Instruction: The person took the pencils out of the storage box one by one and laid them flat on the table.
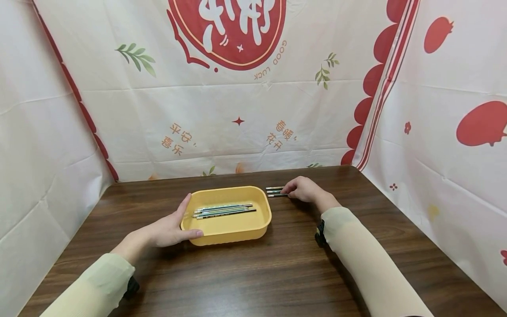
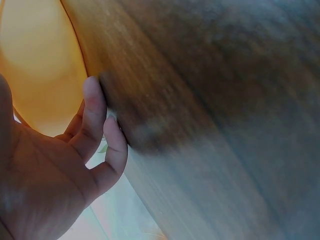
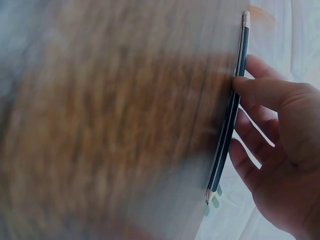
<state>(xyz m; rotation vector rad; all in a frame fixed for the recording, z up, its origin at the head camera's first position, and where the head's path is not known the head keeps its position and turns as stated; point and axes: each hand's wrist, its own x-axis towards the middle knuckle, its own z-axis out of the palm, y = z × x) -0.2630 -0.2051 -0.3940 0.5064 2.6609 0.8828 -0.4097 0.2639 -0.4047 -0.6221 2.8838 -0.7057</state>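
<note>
A yellow rectangular box (image 1: 237, 238) stands on the table with several pencils (image 1: 225, 212) lying lengthwise inside it. My left hand (image 1: 170, 229) holds its left end, thumb across the front rim and fingers along the outer side. In the left wrist view, fingers (image 2: 93, 107) curve against the yellow wall. Right of the box, a short row of dark pencils (image 1: 273, 192) with pale eraser ends lies on the wood. Over their right part is my right hand (image 1: 304, 189). The right wrist view shows its thumb and fingers pinching a dark pencil (image 3: 234, 112), sharpened tip at the lower end.
The brown wooden table (image 1: 237, 281) carries all of this. Its back edge meets a printed white cloth (image 1: 206, 101), and cloth walls stand at left and right.
</note>
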